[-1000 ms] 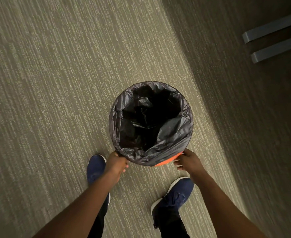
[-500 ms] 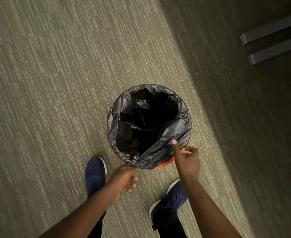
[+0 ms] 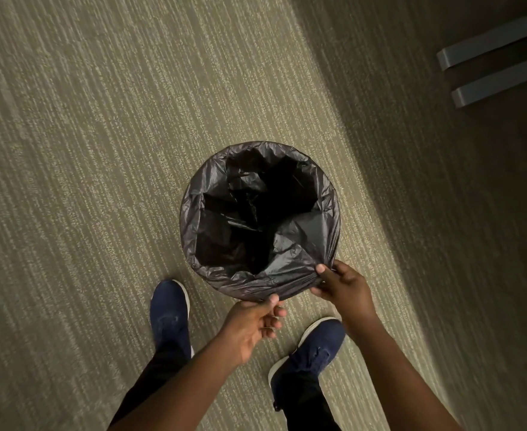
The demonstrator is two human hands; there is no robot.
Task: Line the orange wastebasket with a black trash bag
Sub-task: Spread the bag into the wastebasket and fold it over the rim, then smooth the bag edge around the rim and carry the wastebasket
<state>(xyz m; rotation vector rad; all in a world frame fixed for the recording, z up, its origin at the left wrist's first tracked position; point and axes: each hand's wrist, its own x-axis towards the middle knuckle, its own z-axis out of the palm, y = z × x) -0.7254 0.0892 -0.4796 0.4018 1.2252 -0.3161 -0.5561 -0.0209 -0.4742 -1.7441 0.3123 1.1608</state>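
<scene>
A black trash bag (image 3: 299,231) lines the round wastebasket on the carpet, its mouth folded over the whole rim and down the outside. The bag hides the wastebasket itself, so no orange shows. My right hand (image 3: 346,286) pinches the folded bag edge at the near right of the rim. My left hand (image 3: 253,321) is at the near side, its thumb touching the bag's lower edge and its fingers curled beneath. Whether it grips the plastic is unclear.
My two dark blue shoes (image 3: 169,309) (image 3: 315,346) stand close to the near side of the basket. Two grey bars (image 3: 492,42) (image 3: 501,79) lie on the floor at the upper right, in shadow. Striped beige carpet (image 3: 100,150) surrounds the basket.
My right hand has taken hold of the bag edge at the near right, and the orange strip there is now covered. My left hand moved right, up to the near rim.
</scene>
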